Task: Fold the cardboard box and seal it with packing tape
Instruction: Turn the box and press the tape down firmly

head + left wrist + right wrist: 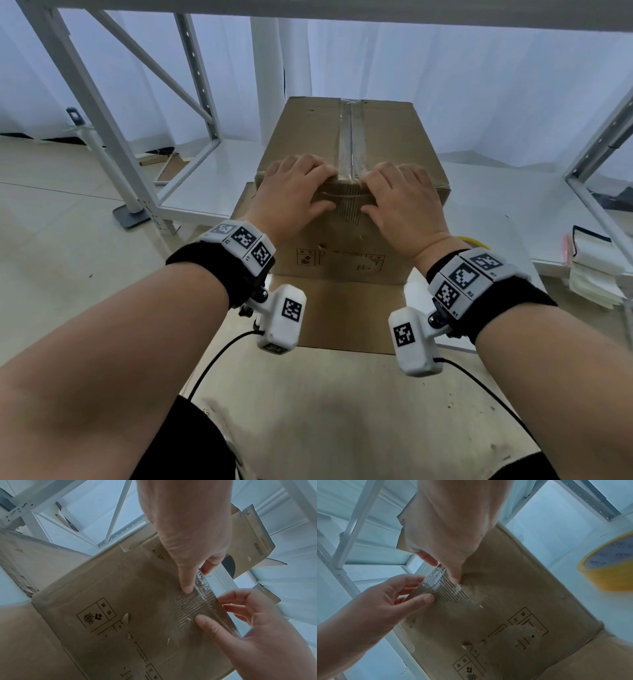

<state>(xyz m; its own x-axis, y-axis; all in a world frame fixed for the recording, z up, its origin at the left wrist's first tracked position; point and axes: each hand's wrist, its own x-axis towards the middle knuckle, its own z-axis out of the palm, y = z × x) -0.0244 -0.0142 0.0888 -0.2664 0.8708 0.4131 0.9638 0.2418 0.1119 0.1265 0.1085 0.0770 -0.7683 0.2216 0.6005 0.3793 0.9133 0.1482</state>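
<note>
Box point(383, 144) closed on worktop point(486, 192); left hand point(291, 195) and right hand point(407, 202) apart, fingers flat on top, thumbs pressing tape point(349, 150) end over near edge; roll point(611, 566) right.

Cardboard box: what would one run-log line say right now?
cardboard box closed | tape strip along seam | left hand, right hand pressing tape end

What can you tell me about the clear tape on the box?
The clear tape is a shiny, see-through strip running along the middle seam on top of the cardboard box. It bends over the near top edge and ends a little way down the front side, where it looks ribbed. The left hand and the right hand press on either side of that folded end, thumbs on the front face beside it.
</note>
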